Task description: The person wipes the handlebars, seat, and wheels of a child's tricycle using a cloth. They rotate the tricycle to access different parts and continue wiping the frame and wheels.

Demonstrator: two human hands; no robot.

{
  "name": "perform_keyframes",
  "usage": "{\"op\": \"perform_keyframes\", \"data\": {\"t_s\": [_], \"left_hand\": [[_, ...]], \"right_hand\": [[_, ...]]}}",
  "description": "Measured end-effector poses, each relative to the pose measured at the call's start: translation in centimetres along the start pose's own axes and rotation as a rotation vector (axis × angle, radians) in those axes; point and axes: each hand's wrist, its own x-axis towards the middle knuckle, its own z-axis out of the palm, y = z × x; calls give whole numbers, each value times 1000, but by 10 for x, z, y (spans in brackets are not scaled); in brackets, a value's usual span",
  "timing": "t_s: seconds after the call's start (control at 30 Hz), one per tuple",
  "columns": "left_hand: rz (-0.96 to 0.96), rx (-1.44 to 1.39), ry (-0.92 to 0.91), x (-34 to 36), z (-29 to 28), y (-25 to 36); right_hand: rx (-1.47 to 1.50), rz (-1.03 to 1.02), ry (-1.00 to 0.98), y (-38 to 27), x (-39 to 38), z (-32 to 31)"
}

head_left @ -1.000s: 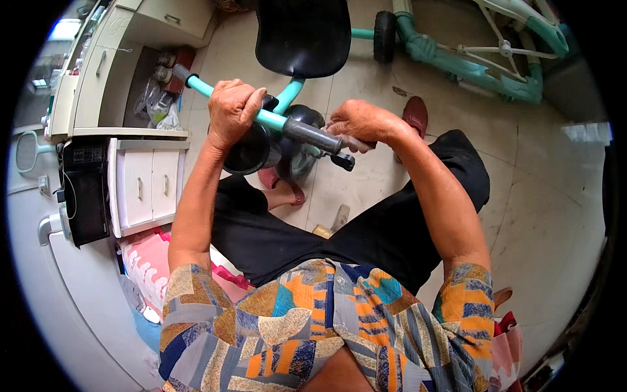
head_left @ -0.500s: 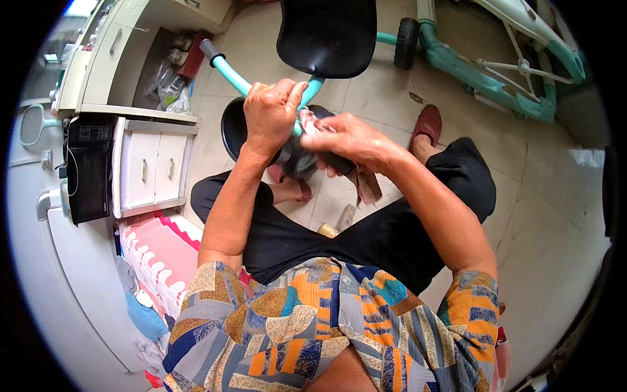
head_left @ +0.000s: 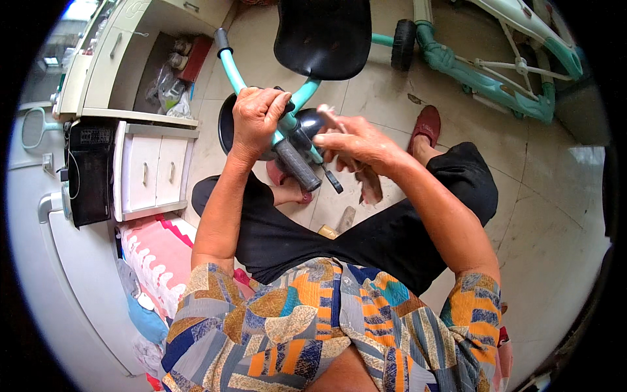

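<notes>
A child's tricycle stands in front of my knees, with a black seat (head_left: 323, 36), a teal handlebar (head_left: 232, 65) and a black rubber grip (head_left: 297, 163) pointing toward me. My left hand (head_left: 258, 117) is wrapped around the teal bar just above that grip. My right hand (head_left: 356, 140) sits right beside it at the stem, fingers pinched on a thin dark tool (head_left: 332, 178) that sticks out below the hand. The black front wheel (head_left: 227, 124) is partly hidden behind my left hand.
A second teal frame (head_left: 483, 78) with a black wheel (head_left: 403, 39) lies at the upper right. A white drawer cabinet (head_left: 150, 170) and a black appliance (head_left: 88, 170) stand on the left, above a pink mat (head_left: 163, 248). A red slipper (head_left: 428, 121) and a wooden piece (head_left: 339, 222) lie by my legs.
The handlebar has swung from lying across the view to pointing diagonally toward me. My right hand has moved off the right grip to the stem, close to my left hand.
</notes>
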Motion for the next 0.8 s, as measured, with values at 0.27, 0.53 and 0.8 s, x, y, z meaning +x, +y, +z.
{"op": "perform_keyframes", "data": {"t_s": [0.27,0.53,0.8], "left_hand": [[47,-12,156,-4,15,11],[-11,84,211,3,26,5],[-59,216,244,-5,29,14]], "right_hand": [[400,78,-416,4,16,30],[538,172,-588,25,27,2],[348,150,471,51,19,-57]]}}
